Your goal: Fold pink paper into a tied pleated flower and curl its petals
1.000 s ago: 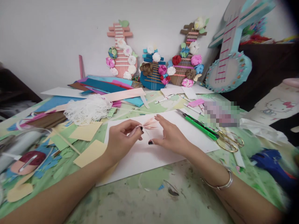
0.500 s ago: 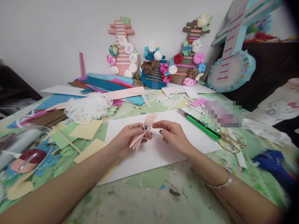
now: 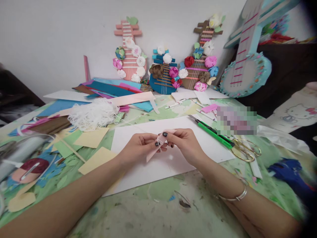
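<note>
Pinch grip on a folded pink paper (image 3: 153, 153), held just above a white sheet (image 3: 210, 145) that lies on the paint-marked table (image 3: 158, 211). The left hand (image 3: 138, 145) and the right hand (image 3: 185, 143) meet at the paper's gathered middle, thumbs and forefingers closed on it from either side, while the other fingers curl loosely and touch nothing. One end of the paper slants down and to the left below the left fingertips (image 3: 156, 144); the other end shows as a short pink flap above the right fingertips (image 3: 165, 134). A thin white thread seems to cross the waist of the folds, though it is too fine to follow. Judged from this grip, the work in hand is gathering the folds at their centre. It would go best with the pleats stacked evenly, the pinch kept exactly on the middle, and pressure firm enough to stop the folds springing apart without creasing the free ends. A bracelet (image 3: 235, 197) sits on the right wrist. Right of the sheet lie a green-handled tool (image 3: 213, 135) and scissors (image 3: 245, 151); a tangle of white thread (image 3: 92, 114) lies well apart to the left, and flower-covered paper guitars (image 3: 163, 74) lean against the wall.
</note>
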`<control>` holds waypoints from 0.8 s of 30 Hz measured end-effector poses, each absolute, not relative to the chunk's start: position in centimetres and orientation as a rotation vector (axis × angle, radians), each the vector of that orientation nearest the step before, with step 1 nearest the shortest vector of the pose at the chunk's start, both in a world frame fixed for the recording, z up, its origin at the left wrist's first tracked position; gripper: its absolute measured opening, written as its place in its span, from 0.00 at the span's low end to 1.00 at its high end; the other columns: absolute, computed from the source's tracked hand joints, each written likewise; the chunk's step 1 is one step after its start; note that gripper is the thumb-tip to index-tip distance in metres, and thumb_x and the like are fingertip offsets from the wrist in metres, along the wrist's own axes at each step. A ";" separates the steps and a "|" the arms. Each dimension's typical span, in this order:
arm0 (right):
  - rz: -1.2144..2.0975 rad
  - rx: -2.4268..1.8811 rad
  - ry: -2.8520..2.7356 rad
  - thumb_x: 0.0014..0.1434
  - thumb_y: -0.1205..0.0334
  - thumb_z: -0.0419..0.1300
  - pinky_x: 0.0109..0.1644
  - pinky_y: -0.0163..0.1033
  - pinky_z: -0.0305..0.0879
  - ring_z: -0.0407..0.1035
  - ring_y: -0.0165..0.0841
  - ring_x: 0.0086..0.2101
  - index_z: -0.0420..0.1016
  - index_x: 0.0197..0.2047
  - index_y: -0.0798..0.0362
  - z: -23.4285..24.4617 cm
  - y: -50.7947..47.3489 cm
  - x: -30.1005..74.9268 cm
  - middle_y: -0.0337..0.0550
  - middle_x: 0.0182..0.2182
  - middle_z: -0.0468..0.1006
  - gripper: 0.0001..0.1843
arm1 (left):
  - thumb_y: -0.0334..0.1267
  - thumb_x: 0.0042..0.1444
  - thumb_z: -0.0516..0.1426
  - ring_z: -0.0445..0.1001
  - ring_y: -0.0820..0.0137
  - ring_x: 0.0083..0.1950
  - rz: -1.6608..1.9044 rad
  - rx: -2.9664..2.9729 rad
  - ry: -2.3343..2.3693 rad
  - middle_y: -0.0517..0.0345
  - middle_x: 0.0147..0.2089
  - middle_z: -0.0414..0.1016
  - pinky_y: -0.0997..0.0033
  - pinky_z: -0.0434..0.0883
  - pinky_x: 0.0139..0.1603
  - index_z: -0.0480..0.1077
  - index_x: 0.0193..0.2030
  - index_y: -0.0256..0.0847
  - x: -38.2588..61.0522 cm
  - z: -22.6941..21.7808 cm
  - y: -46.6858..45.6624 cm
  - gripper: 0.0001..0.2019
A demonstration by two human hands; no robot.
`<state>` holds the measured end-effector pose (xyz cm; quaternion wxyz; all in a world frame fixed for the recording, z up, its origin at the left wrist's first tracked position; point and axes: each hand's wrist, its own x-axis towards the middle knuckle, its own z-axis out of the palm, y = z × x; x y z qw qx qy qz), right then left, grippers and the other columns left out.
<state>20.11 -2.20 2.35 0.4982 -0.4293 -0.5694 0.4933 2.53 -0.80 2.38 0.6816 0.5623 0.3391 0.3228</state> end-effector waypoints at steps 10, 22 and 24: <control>0.967 -1.028 -1.556 0.56 0.59 0.58 0.29 0.33 0.61 0.65 0.26 0.26 0.79 0.27 0.53 2.6 -2.8 19.9 0.41 0.26 0.77 0.12 | 0.42 0.53 0.58 0.77 0.62 0.38 0.777 1.070 0.643 0.43 0.38 0.79 0.67 0.72 0.42 0.76 0.40 0.31 2.3 1.9 -0.8 0.15; 1.077 -0.941 -1.536 0.57 0.57 0.57 0.24 0.29 0.61 0.64 0.24 0.25 0.81 0.33 0.49 2.6 -2.9 19.7 0.40 0.29 0.77 0.11 | 0.37 0.50 0.62 0.76 0.72 0.31 0.870 1.188 0.746 0.51 0.32 0.79 0.72 0.72 0.37 0.77 0.35 0.34 2.9 1.9 -1.0 0.09; 1.086 -0.947 -1.526 0.57 0.58 0.57 0.24 0.29 0.60 0.63 0.24 0.25 0.81 0.33 0.50 2.8 -2.9 19.8 0.40 0.29 0.77 0.11 | 0.37 0.49 0.62 0.76 0.71 0.31 0.872 1.187 0.767 0.51 0.32 0.79 0.71 0.72 0.38 0.76 0.36 0.33 2.9 1.9 -1.1 0.09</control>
